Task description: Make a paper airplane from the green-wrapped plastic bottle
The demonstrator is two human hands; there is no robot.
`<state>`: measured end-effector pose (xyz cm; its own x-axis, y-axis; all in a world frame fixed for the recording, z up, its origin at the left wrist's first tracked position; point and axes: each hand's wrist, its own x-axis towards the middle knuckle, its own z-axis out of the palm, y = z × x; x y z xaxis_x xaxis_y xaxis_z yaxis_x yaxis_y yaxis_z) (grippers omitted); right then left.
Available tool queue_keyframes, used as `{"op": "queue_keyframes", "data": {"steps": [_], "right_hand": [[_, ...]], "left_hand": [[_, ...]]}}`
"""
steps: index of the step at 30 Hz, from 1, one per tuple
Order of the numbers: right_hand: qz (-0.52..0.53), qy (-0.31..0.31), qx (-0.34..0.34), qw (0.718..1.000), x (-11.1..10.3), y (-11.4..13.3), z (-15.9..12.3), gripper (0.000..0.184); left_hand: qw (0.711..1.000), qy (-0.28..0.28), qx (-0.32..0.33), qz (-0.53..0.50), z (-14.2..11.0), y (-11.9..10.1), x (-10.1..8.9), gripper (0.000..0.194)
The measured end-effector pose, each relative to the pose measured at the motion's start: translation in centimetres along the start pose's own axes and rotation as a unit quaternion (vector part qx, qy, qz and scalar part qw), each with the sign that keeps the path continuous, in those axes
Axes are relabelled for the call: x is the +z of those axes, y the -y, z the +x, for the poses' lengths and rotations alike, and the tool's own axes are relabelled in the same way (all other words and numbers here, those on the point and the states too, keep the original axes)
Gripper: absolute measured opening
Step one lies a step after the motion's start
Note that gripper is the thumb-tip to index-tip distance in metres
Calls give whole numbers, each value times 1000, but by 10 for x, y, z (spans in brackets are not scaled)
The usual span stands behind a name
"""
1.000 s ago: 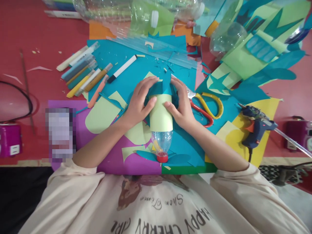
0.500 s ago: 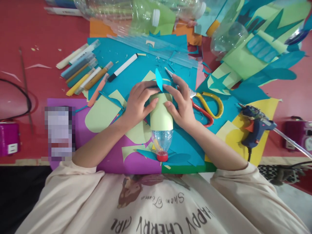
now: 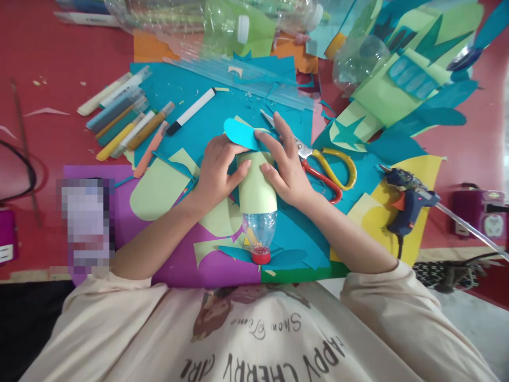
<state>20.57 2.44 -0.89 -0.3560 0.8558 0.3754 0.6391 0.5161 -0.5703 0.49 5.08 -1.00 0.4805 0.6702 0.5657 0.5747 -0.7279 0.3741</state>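
Observation:
Between my hands lies a clear plastic bottle (image 3: pixel 259 227), wrapped in light green paper (image 3: pixel 257 185), its red cap towards me. My left hand (image 3: pixel 219 172) grips the far left side of the bottle, thumb on the green paper and fingers curled round the end. From the right, my right hand (image 3: pixel 287 167) holds the same end, thumb on the green paper, index fingertip on a rounded blue paper piece (image 3: pixel 239 132). That piece sticks out at the bottle's far end, over my left fingers. Scissors (image 3: pixel 322 164) with yellow and red handles lie just beyond my right hand.
Markers (image 3: pixel 127 116) lie at the left, near a phone with a blurred screen (image 3: pixel 86 220). A glue gun (image 3: pixel 411 204) rests on yellow paper at the right. Plastic bottles (image 3: pixel 222 26) line the back, and a green paper-covered bottle craft (image 3: pixel 393 101) stands back right.
The blue paper piece, earlier seen nearly edge-on and upright, now leans left with its broad face showing. My hands stay on the bottle. The whole view has shifted slightly.

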Motion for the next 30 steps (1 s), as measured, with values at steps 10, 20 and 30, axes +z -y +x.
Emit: {"op": "queue_keyframes", "data": {"steps": [10, 20, 30], "right_hand": [[-35, -78, -19, 996, 1, 6, -2, 46], [47, -65, 44, 996, -2, 11, -5, 36], [108, -143, 97, 979, 5, 7, -4, 53]], "left_hand": [[999, 6, -16, -48, 1, -1, 0, 29], [999, 30, -17, -33, 2, -1, 0, 35], [998, 27, 2, -51, 2, -1, 0, 31]]}}
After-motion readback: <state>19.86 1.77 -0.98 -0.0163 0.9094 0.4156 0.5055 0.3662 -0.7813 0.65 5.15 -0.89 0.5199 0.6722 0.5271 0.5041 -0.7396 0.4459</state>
